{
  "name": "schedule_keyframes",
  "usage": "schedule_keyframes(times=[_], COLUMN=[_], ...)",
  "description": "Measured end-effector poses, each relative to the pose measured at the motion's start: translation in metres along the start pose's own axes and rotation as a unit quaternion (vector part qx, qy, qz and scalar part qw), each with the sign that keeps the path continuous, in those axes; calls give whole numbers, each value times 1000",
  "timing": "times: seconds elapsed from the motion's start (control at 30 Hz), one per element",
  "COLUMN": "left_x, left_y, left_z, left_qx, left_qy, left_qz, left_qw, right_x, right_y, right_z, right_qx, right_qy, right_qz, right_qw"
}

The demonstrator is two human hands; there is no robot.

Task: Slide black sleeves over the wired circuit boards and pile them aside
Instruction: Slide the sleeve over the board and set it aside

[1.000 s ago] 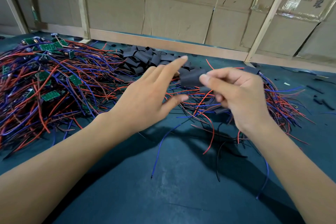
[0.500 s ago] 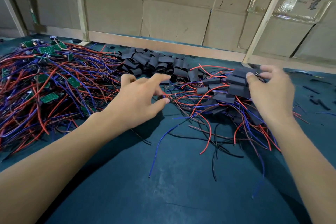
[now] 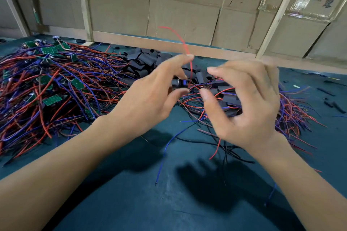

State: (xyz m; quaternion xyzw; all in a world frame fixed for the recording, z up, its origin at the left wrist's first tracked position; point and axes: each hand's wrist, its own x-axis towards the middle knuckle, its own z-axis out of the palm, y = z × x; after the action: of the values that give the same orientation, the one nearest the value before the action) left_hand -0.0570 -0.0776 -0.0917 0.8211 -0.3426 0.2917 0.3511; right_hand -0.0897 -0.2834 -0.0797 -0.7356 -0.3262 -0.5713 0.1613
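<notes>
Left hand (image 3: 150, 97) is pinching a dark wired piece (image 3: 180, 83) at centre frame, right hand (image 3: 244, 103) hovering just beside, fingers spread, holding nothing; better steadying that trailing red wire (image 3: 187, 52) first

Bare desk (image 3: 131, 202) up front is open. Wired boards (image 3: 47, 88) clog the left, sleeved pile (image 3: 281, 114) the right, loose black sleeves (image 3: 142, 60) behind.

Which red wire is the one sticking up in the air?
Start at the dark green table and find the two hands in the middle. The left hand pinches a small dark part, and the red wire rises from there past its fingertip. Unlike the tangled wires lying flat, it curves up against the cardboard wall.
</notes>
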Motion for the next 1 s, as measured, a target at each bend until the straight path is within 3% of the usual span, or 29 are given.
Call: schedule_keyframes(times=[0.1, 0.2, 0.33, 0.5, 0.63, 0.77, 1.0], left_x=[-2, -2, -2, -6, -2, 3, 2], left_y=[0, -3, -4, 6, 0, -15, -27], left_z=[3, 4, 4, 17, 5, -8, -10], left_qx=[-32, -96, -119, -85, -7, 98, 67], left_qy=[-52, -60, -70, -123, -103, -86, -65], left_qz=[7, -22, -3, 14, 22, 57, 47], left_qw=[998, 993, 990, 989, 994, 990, 994], right_x=[0, -7, -13, -17, -15, -14, -8], right_y=[-6, 3, 16, 27, 32, 36, 35], right_z=[6, 6, 10, 4, 4, 3, -6], right_qx=[74, 196, 236, 146, 71, 80, -32], right_qy=[-62, -180, -195, -305, -276, -244, -308], right_qz=[-64, 21, 88, 145, 78, 130, 167], right_qw=[993, 964, 948, 930, 955, 958, 936])
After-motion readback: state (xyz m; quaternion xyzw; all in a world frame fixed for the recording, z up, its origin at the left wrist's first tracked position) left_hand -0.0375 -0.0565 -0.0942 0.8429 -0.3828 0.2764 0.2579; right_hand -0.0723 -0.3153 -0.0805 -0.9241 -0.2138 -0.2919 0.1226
